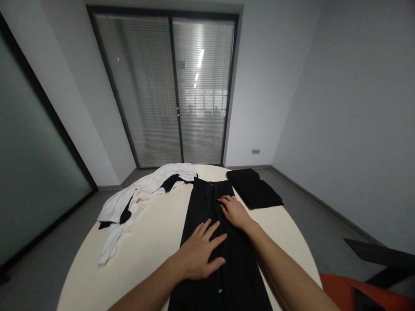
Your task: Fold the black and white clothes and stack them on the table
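Note:
A long black garment (197,216) lies flat down the middle of the table, its waistband at the far end and its near end out of frame. It looks like trousers or a skirt; I cannot tell which. A seam or opening runs along its centre. My left hand (202,250) rests palm down on its nearer part with the fingers spread. Further up, my right hand (235,211) lies on its right side, fingers stretched towards the centre line. Both hands are open and grasp nothing.
The round cream table (155,229) carries a crumpled white-and-black garment (142,185) at the left and a folded black cloth (254,190) at the far right. A red-and-black chair (343,289) stands at the lower right. Beyond are glass doors with blinds (204,129).

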Motion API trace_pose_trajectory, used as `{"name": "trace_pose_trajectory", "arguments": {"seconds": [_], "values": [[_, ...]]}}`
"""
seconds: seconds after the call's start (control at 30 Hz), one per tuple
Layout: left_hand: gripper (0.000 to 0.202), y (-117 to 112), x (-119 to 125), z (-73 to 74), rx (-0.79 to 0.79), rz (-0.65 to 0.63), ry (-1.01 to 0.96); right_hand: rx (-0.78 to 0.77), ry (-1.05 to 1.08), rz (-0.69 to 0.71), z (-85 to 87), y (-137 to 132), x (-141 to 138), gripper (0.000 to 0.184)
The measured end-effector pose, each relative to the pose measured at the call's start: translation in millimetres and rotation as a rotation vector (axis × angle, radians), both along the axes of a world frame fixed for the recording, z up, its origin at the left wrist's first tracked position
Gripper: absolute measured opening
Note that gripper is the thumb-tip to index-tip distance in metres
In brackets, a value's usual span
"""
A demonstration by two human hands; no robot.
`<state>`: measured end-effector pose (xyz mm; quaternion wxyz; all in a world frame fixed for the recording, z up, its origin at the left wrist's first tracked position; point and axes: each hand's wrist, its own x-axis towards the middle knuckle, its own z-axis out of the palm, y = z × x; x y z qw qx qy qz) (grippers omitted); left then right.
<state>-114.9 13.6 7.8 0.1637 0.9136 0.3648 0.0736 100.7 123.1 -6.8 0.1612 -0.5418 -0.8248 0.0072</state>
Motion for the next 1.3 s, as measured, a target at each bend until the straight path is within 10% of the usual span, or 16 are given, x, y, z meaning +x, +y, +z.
{"name": "trace_pose_trajectory", "arguments": {"seconds": [0.8,1.3], "values": [[0.07,1,-2,7.1,-0.009,0.005,-0.078,-0.267,0.264,-0.53,14.3,97,-73,0.041],[0.072,3,-2,2.8,-0.037,0.002,-0.094,0.024,0.128,-0.286,11.9,88,-71,0.044]]}}
